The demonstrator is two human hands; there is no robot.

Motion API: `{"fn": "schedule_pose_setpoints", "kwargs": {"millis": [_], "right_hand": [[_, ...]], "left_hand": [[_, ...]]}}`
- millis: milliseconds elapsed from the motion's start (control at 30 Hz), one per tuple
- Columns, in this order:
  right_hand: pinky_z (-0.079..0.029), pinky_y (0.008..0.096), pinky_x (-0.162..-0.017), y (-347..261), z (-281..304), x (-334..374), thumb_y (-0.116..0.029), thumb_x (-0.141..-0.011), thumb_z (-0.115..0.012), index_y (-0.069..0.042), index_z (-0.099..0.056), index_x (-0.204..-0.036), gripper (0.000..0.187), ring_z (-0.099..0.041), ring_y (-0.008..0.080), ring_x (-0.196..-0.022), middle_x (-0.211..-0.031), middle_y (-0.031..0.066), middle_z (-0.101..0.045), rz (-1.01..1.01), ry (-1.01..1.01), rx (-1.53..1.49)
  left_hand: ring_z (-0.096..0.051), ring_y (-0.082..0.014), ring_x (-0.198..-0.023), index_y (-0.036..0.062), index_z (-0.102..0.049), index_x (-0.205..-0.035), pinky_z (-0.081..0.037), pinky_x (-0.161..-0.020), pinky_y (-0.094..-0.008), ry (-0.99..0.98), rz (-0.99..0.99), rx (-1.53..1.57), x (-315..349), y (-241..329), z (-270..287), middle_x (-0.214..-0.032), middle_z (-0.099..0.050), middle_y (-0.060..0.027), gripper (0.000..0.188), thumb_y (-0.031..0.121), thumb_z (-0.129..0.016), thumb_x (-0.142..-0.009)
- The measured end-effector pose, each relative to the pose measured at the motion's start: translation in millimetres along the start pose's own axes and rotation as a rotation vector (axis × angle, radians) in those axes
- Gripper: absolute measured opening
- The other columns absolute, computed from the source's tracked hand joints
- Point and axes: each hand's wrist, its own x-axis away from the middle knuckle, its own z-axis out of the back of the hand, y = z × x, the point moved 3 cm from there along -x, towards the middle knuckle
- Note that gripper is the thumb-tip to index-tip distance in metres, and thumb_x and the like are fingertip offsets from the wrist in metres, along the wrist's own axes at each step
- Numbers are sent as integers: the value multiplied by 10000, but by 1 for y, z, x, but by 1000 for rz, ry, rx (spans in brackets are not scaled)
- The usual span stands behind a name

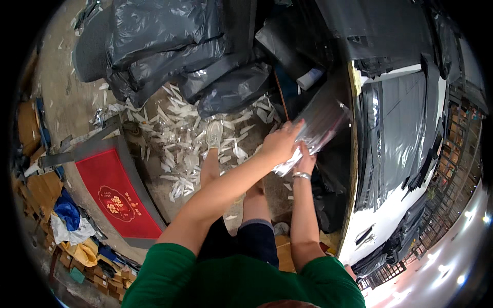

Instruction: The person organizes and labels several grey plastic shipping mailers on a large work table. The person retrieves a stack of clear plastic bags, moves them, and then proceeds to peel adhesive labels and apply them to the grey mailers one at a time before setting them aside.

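Head view: one plastic-wrapped package (322,119), blurred, is held left of one white table (355,241), long axis running diagonally, far end upper right. Left hand (281,143) and right hand (306,161) have fingers clamped on its near end. One red mat (110,177) lies left.

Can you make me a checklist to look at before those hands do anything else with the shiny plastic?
1. Left hand on the shiny plastic package: ok, touching; how firmly, cannot tell.
2. Right hand on it: ok, at its lower end.
3. Package contents: cannot tell, it is blurred and glary.
4. Floor around the light shoe: not ok, white scraps lie all about, perhaps slippery.
5. Red mat away from both hands: ok, it is off to the left.
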Motion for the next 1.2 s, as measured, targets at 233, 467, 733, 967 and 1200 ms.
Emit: {"fn": "schedule_pose_setpoints", "kwargs": {"millis": [233,467,733,967,1200], "right_hand": [[-438,348,-860,-39,-4,-40,-34,-753,-643,-9,-412,-1210,513,-517,228,-1003,-1155,117,-502,213,-117,-134],[-390,352,-902,-20,32,-174,-144,-824,-576,-27,-420,-1212,434,-492,229,-1048,-1175,107,-499,300,-336,28],[-395,353,-851,-9,-62,-251,-369,-783,-621,-54,-533,-1136,482,-492,216,-973,-1130,59,-520,-215,-78,395],[-399,362,-852,-9,-41,-163,-318,-754,-666,13,-349,-1266,688,-483,259,-1036,-1213,153,-451,134,119,390],[-424,352,-853,54,60,54,-49,-710,-563,-3,-385,-1221,543,-534,281,-1012,-1148,183,-509,532,-273,753]], "left_hand": [[-533,-328,-942,151,-363,-1291,-472,-783,-378,246,-208,30,-35,16,-9,-1251,-401,-205,642,29,-569,-695],[-497,-314,-1002,106,-461,-1199,-442,-826,-397,465,-318,23,-76,32,-11,-1267,-402,-154,562,42,-585,-655],[-549,-282,-947,93,-420,-1216,-465,-744,-355,102,18,369,38,-55,-85,-1167,-462,-139,450,6,-506,-783],[-574,-262,-835,70,-486,-1139,-469,-713,-323,232,209,463,197,-113,-99,-1041,-564,-120,390,-12,-518,-760],[-583,-223,-818,30,-488,-1118,-476,-695,-292,-5,194,324,231,-52,-33,-998,-580,-129,335,-12,-506,-786]]}}
